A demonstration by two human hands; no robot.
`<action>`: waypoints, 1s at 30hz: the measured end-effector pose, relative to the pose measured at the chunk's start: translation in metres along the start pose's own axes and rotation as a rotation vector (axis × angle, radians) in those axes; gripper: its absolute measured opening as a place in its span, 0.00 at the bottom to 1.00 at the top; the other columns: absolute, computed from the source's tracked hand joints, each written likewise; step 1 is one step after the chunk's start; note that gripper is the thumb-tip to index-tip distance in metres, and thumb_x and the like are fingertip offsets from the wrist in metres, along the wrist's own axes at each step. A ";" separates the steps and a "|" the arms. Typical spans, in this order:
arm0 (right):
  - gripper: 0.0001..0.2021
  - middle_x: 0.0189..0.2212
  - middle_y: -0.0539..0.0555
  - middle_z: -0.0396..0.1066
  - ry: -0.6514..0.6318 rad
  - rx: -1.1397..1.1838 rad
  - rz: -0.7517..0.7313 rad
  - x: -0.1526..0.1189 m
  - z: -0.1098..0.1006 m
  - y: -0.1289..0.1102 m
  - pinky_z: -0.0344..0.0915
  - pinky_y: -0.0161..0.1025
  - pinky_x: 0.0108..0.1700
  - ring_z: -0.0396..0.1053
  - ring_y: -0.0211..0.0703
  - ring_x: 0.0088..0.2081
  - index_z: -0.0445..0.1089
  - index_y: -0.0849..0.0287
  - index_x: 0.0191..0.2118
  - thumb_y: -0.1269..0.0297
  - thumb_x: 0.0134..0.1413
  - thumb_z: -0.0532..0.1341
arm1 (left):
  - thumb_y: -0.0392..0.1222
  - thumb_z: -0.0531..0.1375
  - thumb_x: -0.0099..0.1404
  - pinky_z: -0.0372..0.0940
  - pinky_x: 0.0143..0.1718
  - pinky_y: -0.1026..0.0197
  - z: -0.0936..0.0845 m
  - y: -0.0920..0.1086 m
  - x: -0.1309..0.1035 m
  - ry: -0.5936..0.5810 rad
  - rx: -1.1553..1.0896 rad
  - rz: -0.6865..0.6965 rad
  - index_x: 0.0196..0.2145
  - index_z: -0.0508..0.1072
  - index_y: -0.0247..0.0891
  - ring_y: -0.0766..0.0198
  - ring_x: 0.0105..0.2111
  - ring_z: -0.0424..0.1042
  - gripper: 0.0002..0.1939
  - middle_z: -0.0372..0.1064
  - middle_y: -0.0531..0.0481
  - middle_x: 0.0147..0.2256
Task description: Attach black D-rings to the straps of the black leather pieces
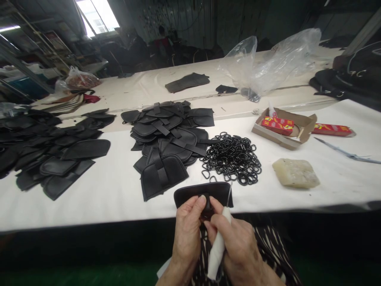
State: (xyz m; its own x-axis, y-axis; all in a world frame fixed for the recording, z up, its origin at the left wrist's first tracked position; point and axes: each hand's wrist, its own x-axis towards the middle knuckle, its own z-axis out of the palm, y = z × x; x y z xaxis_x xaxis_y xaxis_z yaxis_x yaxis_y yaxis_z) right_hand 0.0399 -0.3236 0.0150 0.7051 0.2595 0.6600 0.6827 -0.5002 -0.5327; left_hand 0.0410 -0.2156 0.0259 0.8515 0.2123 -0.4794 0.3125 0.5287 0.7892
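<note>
At the table's front edge, my left hand (188, 224) pinches the strap on a black leather piece (190, 193). My right hand (238, 238) touches the same strap from the right, and its fingers also wrap round the white handle of an awl (218, 246), whose thin metal tip points up past the leather. Just beyond the hands lies a heap of black D-rings (233, 159). To its left is a pile of black leather pieces with straps (163, 174). The exact spot between my fingertips is partly hidden.
More black leather pieces (56, 159) are heaped on the left of the white table (119, 198). A cardboard box (282, 139), a yellowish block (295, 173) and pointed scissors (342, 151) lie right. Clear plastic bags (276, 63) stand farther back.
</note>
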 end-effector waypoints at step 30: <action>0.07 0.32 0.63 0.75 0.038 0.009 -0.082 0.008 -0.025 0.012 0.70 0.32 0.27 0.73 0.40 0.24 0.64 0.63 0.36 0.64 0.59 0.56 | 0.41 0.67 0.52 0.66 0.27 0.68 0.003 0.006 0.002 0.017 -0.063 -0.078 0.26 0.73 0.31 0.68 0.23 0.69 0.10 0.71 0.50 0.23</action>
State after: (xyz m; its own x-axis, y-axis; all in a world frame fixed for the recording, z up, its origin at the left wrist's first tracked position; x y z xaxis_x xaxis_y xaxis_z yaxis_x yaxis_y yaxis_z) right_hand 0.0487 -0.3481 0.0276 0.6386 0.2676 0.7215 0.7400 -0.4708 -0.4804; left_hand 0.0457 -0.2143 0.0307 0.8184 0.1819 -0.5451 0.3501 0.5943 0.7240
